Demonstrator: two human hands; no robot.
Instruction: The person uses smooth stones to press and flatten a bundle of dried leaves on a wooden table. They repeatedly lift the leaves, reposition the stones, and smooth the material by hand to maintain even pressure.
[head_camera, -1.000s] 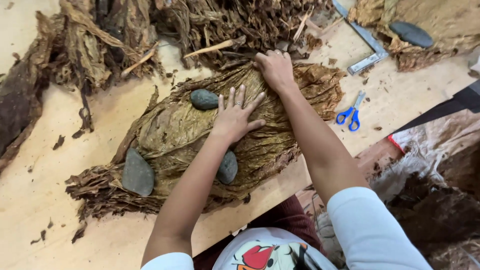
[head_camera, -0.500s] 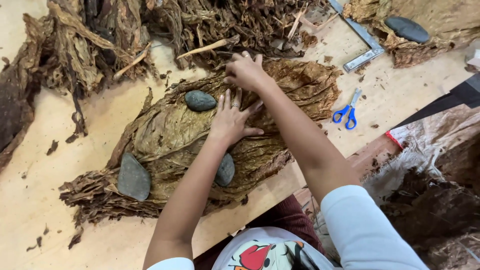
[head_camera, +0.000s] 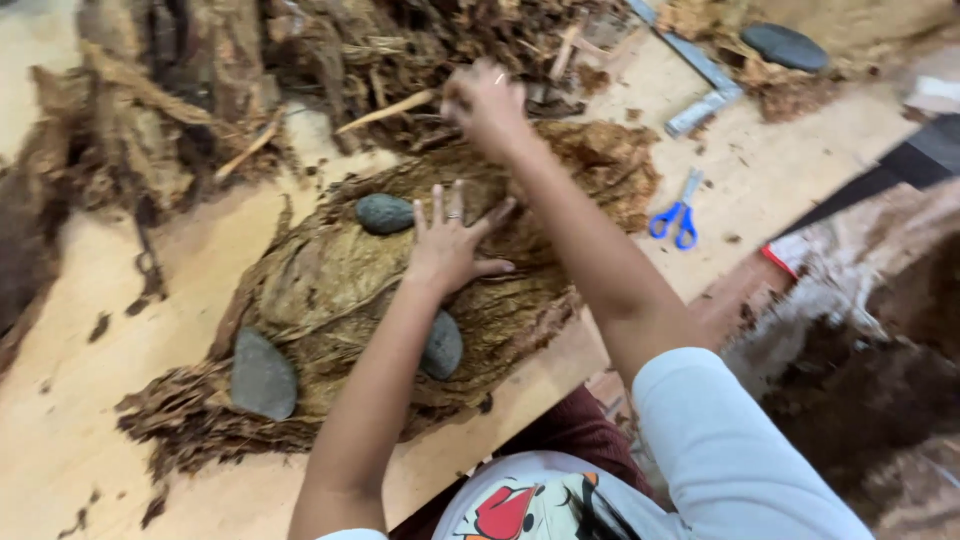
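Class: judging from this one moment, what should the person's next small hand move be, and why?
Probably draw the right hand back with a leaf: it is blurred at the far tangle of dried brown leaves, while the left hand lies flat on the stone-weighted flattened leaf stack.

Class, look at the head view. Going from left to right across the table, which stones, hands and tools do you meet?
Large grey stone → grey stone → left hand flat on the dried leaves → blue scissors → metal ruler → dark stone.
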